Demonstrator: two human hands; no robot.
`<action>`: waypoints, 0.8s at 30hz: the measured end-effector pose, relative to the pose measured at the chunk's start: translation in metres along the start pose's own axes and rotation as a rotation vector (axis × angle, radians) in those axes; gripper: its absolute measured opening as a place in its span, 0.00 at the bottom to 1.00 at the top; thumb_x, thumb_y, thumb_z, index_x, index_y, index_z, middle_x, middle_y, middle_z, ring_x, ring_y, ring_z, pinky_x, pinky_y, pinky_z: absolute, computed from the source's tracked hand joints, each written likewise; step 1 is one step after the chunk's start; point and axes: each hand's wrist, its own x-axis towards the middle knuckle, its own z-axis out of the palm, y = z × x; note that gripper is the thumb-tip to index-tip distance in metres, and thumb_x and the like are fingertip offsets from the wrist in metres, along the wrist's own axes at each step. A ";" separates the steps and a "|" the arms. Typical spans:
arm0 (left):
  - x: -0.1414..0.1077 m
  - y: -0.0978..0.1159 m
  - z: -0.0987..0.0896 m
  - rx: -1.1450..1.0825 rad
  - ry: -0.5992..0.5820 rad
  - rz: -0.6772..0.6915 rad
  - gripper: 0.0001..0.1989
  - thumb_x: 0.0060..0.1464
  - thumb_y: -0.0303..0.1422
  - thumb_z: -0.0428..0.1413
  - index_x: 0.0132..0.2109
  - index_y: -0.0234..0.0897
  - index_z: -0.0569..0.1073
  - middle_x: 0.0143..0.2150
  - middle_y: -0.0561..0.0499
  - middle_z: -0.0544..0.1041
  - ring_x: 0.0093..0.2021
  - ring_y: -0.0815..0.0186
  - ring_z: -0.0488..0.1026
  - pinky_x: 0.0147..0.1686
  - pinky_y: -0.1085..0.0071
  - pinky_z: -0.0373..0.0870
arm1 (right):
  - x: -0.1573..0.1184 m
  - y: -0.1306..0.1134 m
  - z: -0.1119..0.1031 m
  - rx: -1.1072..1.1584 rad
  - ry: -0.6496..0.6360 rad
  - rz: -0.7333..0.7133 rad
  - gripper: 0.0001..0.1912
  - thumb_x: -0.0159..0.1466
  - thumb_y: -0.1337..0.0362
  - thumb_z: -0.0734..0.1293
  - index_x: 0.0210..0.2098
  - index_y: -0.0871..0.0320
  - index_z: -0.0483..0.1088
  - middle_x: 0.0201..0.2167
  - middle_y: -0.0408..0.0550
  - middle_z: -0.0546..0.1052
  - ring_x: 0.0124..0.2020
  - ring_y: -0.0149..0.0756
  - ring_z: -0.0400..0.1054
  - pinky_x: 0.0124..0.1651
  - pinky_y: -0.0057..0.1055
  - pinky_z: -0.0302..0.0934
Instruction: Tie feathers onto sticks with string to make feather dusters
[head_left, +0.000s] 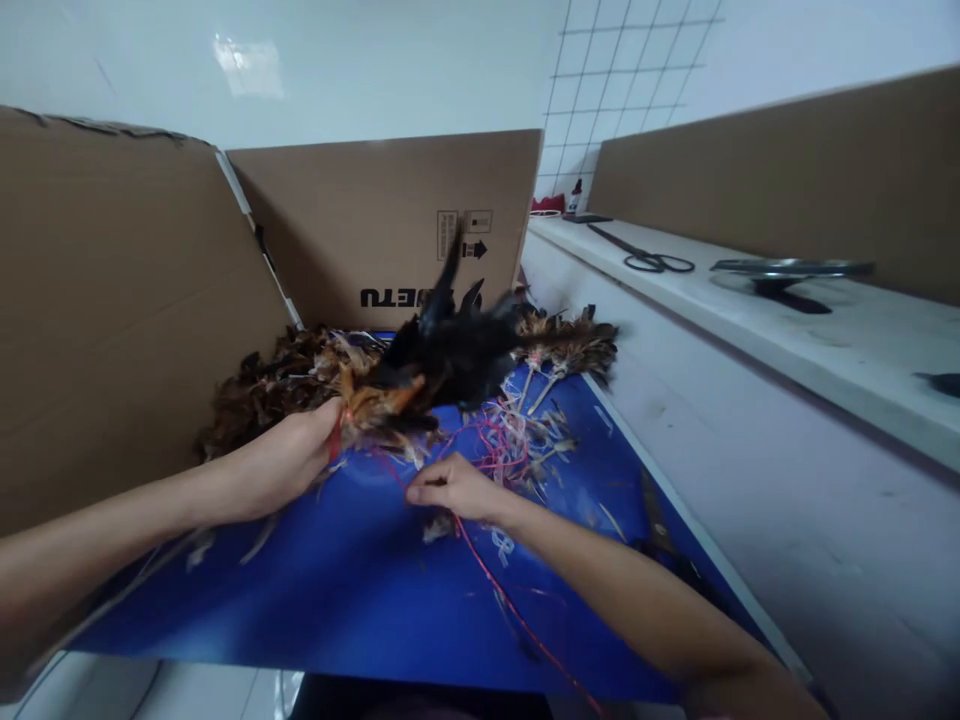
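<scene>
My left hand (pixel 311 445) is closed around the base of a bundle of brown and black feathers (pixel 427 365), whose dark tips point up and to the right, blurred by motion. Red string is wrapped about the bundle near my fingers. My right hand (pixel 450 488) pinches a red string (pixel 491 580) that runs from the bundle, through the fingertips and down to the table's front edge. Beyond my right hand lies a tangle of pink string (pixel 499 445) among loose feathers.
A heap of brown feathers (pixel 262 395) lies at the left of the blue table (pixel 360 590); tied feather bunches (pixel 574 345) lie at the back right. Cardboard panels (pixel 337 220) stand behind and left. On the white ledge are scissors (pixel 652 262) and a shiny dish (pixel 791 268).
</scene>
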 end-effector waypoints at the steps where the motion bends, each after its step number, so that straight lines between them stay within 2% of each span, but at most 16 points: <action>1: 0.001 -0.002 0.002 -0.099 0.010 -0.033 0.06 0.58 0.34 0.45 0.34 0.38 0.59 0.28 0.52 0.67 0.26 0.70 0.62 0.27 0.72 0.63 | -0.007 0.001 0.002 0.028 0.021 0.005 0.16 0.53 0.54 0.70 0.28 0.63 0.78 0.21 0.44 0.74 0.24 0.29 0.64 0.30 0.29 0.60; 3: 0.000 -0.005 0.008 -0.349 -0.039 -0.135 0.08 0.59 0.37 0.45 0.35 0.38 0.58 0.27 0.55 0.62 0.23 0.72 0.58 0.22 0.75 0.60 | -0.018 0.003 0.000 0.058 0.078 -0.002 0.18 0.53 0.52 0.70 0.29 0.63 0.78 0.21 0.44 0.73 0.23 0.28 0.62 0.29 0.28 0.58; 6: -0.003 -0.007 0.019 -0.702 -0.152 -0.292 0.10 0.60 0.40 0.46 0.35 0.39 0.56 0.25 0.59 0.56 0.20 0.76 0.50 0.17 0.80 0.49 | -0.028 0.005 -0.008 0.014 0.179 0.009 0.15 0.56 0.55 0.69 0.28 0.62 0.77 0.20 0.42 0.72 0.22 0.26 0.60 0.28 0.27 0.56; 8: -0.004 -0.008 0.027 -0.835 -0.202 -0.333 0.11 0.59 0.41 0.47 0.35 0.39 0.55 0.25 0.59 0.55 0.20 0.77 0.49 0.16 0.81 0.47 | -0.028 0.008 -0.010 -0.038 0.178 0.049 0.13 0.57 0.57 0.68 0.28 0.62 0.76 0.18 0.41 0.71 0.21 0.25 0.60 0.28 0.26 0.56; 10: -0.004 -0.008 0.035 -0.891 -0.230 -0.348 0.12 0.59 0.41 0.49 0.34 0.39 0.56 0.25 0.59 0.55 0.21 0.77 0.49 0.16 0.82 0.47 | -0.024 0.009 -0.007 0.033 0.122 0.092 0.11 0.54 0.60 0.70 0.32 0.62 0.75 0.22 0.42 0.73 0.23 0.27 0.64 0.29 0.26 0.59; 14: -0.001 -0.008 0.046 -0.920 -0.270 -0.377 0.13 0.59 0.40 0.50 0.33 0.38 0.56 0.25 0.60 0.55 0.20 0.78 0.48 0.16 0.83 0.46 | -0.012 -0.004 0.011 0.488 -0.026 0.125 0.32 0.44 0.65 0.76 0.48 0.59 0.67 0.33 0.43 0.76 0.33 0.30 0.72 0.39 0.28 0.64; 17: 0.000 -0.007 0.048 -0.921 -0.298 -0.389 0.13 0.59 0.40 0.50 0.33 0.38 0.56 0.25 0.60 0.55 0.20 0.78 0.49 0.16 0.84 0.46 | -0.004 -0.018 0.020 0.685 -0.137 0.131 0.37 0.45 0.63 0.77 0.52 0.56 0.61 0.31 0.41 0.75 0.31 0.32 0.73 0.39 0.31 0.66; 20: -0.001 -0.008 0.048 -0.934 -0.318 -0.416 0.14 0.58 0.42 0.51 0.34 0.37 0.57 0.25 0.60 0.55 0.20 0.78 0.48 0.16 0.84 0.45 | 0.003 -0.021 0.022 0.678 -0.154 0.139 0.30 0.48 0.62 0.75 0.47 0.56 0.62 0.23 0.36 0.71 0.21 0.27 0.67 0.26 0.26 0.62; 22: -0.002 -0.008 0.048 -0.949 -0.321 -0.434 0.15 0.57 0.43 0.53 0.34 0.38 0.57 0.25 0.60 0.55 0.20 0.79 0.48 0.16 0.84 0.44 | 0.007 -0.017 0.022 0.619 -0.091 0.173 0.19 0.51 0.63 0.72 0.40 0.58 0.65 0.20 0.35 0.67 0.16 0.21 0.57 0.18 0.20 0.50; 24: -0.002 -0.009 0.050 -0.958 -0.312 -0.446 0.16 0.56 0.44 0.54 0.34 0.38 0.57 0.25 0.60 0.55 0.20 0.79 0.48 0.16 0.84 0.44 | 0.009 -0.011 0.023 0.537 0.020 0.182 0.09 0.55 0.64 0.69 0.35 0.61 0.68 0.19 0.35 0.65 0.15 0.19 0.49 0.18 0.20 0.41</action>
